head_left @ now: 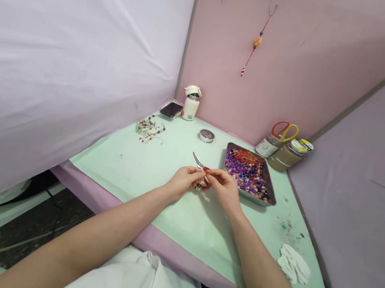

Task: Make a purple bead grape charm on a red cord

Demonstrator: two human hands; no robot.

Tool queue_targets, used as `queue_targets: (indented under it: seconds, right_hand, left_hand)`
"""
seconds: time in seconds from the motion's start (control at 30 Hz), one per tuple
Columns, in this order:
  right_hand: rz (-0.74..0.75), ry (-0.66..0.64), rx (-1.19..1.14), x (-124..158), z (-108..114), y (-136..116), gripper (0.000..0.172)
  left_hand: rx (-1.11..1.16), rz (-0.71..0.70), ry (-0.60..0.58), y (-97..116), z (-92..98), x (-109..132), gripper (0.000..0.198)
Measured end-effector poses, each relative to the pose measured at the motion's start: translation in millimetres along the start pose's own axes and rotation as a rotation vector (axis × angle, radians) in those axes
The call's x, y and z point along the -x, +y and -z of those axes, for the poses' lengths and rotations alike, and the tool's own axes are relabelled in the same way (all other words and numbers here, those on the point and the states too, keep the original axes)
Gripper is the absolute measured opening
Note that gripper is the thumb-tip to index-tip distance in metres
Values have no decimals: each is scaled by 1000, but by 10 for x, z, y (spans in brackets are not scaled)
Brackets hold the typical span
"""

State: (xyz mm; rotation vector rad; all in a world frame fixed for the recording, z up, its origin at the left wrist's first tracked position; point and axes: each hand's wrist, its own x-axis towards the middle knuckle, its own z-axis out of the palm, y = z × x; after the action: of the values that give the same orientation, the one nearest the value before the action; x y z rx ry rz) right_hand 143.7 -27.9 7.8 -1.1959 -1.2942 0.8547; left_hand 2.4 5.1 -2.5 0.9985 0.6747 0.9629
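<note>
Over the middle of the table, my left hand [185, 181] and my right hand [225, 188] meet with their fingertips pinched close together. Between them is a small beaded string [198, 186]; a few dark and clear beads dangle under the fingers, and the rest is hidden. Right behind the fingertips are scissors [197, 160] with silver blades pointing away to the left and red handles partly covered by my hands. Whether they lie on the table or touch my fingers, I cannot tell. To the right is a dark tray [272, 198] of purple, red and orange beads with orange-red cord on top.
Beaded strands [149, 129] lie at the left, near a phone [171, 109] and a white bottle [191, 106]. A small round tin [206, 136] stands mid-table. Two jars [287, 156], one with scissors, stand back right. A white glove [294, 264] lies front right; a beaded cord [257, 42] hangs behind.
</note>
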Motion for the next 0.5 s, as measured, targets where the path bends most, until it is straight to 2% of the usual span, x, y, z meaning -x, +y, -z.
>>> queue_targets:
  seconds: [0.27, 0.37, 0.5]
  right_hand:
    - [-54, 33, 13, 28, -36, -34, 18]
    - [-124, 32, -27, 29, -44, -19, 15]
    - [-252, -40, -117, 20, -37, -22, 16]
  left_hand:
    - [-51, -22, 29, -8, -8, 21, 19]
    - [-67, -45, 32, -8, -14, 25, 20]
    - [-71, -93, 44, -14, -11, 11, 18]
